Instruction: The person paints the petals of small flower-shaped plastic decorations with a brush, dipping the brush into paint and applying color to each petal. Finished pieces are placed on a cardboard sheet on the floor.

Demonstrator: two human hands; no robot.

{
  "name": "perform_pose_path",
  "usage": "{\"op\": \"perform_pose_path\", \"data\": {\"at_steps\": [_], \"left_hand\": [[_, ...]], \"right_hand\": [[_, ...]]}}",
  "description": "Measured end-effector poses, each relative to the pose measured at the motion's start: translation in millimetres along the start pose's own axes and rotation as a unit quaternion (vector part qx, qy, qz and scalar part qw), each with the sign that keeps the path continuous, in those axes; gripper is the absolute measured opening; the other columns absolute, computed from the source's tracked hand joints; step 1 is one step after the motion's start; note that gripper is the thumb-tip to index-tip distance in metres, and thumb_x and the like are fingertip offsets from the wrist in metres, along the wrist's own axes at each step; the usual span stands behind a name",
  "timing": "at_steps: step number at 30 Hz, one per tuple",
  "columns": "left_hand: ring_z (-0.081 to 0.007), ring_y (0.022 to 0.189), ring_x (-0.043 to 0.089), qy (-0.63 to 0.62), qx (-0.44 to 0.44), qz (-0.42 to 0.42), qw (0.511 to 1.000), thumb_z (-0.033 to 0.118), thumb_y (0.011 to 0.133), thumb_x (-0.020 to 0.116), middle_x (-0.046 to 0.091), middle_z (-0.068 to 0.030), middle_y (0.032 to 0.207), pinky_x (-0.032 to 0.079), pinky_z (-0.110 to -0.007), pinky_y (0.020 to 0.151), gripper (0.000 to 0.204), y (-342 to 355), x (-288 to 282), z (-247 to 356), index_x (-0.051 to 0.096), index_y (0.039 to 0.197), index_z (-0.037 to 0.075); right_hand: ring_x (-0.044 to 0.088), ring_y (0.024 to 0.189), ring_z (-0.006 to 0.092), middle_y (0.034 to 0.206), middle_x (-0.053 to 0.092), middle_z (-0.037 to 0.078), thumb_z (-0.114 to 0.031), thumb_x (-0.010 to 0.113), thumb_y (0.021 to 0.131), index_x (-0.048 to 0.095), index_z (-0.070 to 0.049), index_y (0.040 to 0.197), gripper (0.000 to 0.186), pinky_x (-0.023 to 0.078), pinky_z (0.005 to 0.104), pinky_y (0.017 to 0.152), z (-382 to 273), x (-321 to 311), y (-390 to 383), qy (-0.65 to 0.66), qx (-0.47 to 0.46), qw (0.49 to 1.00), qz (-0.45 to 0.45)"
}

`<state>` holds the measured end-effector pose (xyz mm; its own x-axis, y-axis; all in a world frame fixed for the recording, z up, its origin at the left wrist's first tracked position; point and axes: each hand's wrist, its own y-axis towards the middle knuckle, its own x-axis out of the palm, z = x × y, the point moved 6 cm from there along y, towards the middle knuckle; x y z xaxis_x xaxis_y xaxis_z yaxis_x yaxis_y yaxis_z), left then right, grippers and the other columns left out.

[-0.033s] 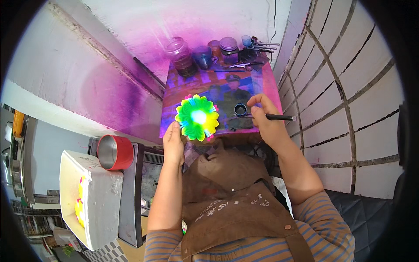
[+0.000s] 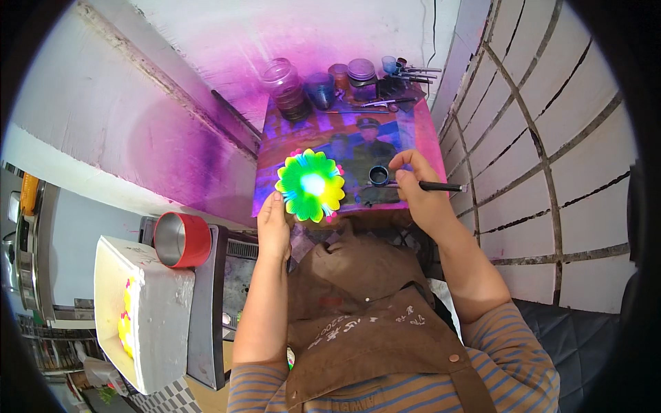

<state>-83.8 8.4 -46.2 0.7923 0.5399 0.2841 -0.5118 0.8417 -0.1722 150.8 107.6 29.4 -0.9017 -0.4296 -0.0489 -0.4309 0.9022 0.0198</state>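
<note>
My left hand (image 2: 273,224) pinches the lower left rim of a flower-shaped piece (image 2: 303,196) with scalloped petals. Its colours are green and yellow, with pale blue streaks and a bright, washed-out middle; pink tips peek out behind the edge. In my right hand (image 2: 423,189) is an airbrush (image 2: 441,186) with a dark handle and a small round cup (image 2: 379,175). The cup sits to the right of the flower, apart from it, above the paint-stained tabletop (image 2: 275,165). My right fingers partly hide the airbrush's body, with the index finger raised and curled over it.
Along the table's back stand a clear jar (image 2: 281,74), a blue cup (image 2: 319,89) and a purple-lidded jar (image 2: 361,72). More airbrushes (image 2: 416,72) lie at the back right. To my left are a red pot (image 2: 182,239) and a white foam box (image 2: 162,323) with yellow and pink pieces inside.
</note>
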Motion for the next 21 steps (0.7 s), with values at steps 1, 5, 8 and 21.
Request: {"op": "perform_pose_path", "data": {"at_steps": [1,5,8,21], "left_hand": [[-0.0134,0.075,0.058,0.001,0.003,0.005,1.0,0.029,0.091,0.037,0.059,-0.0042,0.091,0.046,-0.026,0.066,0.029,-0.7,-1.4,1.6,0.053,0.103,0.007],[-0.0133,0.075,0.058,-0.003,0.019,0.021,1.0,0.029,0.091,0.037,0.059,-0.0044,0.091,0.045,-0.026,0.065,0.029,-3.8,-4.4,7.0,0.052,0.102,0.006],[-0.0131,0.075,0.057,-0.008,0.035,0.022,0.999,0.029,0.091,0.037,0.059,-0.0044,0.091,0.045,-0.025,0.064,0.029,-4.5,-5.6,10.5,0.052,0.101,0.006],[-0.0152,0.079,0.058,-0.016,0.042,0.029,0.999,0.029,0.091,0.037,0.059,-0.0061,0.095,0.044,-0.026,0.067,0.03,-1.0,-9.8,14.0,0.051,0.103,0.005]], "right_hand": [[0.035,0.056,0.0041,0.06,0.039,-0.004,-0.014,0.047,0.081,0.048,-0.006,0.091,0.013,0.028,0.0221,0.05,-2.1,1.1,-1.3,0.002,-0.011,1.0,-0.002],[0.034,0.057,0.004,0.061,0.038,-0.004,-0.014,0.046,0.081,0.047,-0.006,0.092,0.013,0.028,0.0216,0.05,-8.0,0.8,-5.3,-0.005,-0.026,1.0,-0.004],[0.034,0.057,0.004,0.062,0.038,-0.004,-0.014,0.046,0.081,0.047,-0.005,0.092,0.013,0.028,0.0215,0.051,-4.5,2.7,-7.7,0.001,-0.02,1.0,-0.019],[0.035,0.054,0.003,0.06,0.039,-0.003,-0.013,0.046,0.081,0.047,-0.005,0.091,0.012,0.028,0.0223,0.049,-19.0,13.9,-17.1,0.003,-0.018,0.999,-0.042]]}}
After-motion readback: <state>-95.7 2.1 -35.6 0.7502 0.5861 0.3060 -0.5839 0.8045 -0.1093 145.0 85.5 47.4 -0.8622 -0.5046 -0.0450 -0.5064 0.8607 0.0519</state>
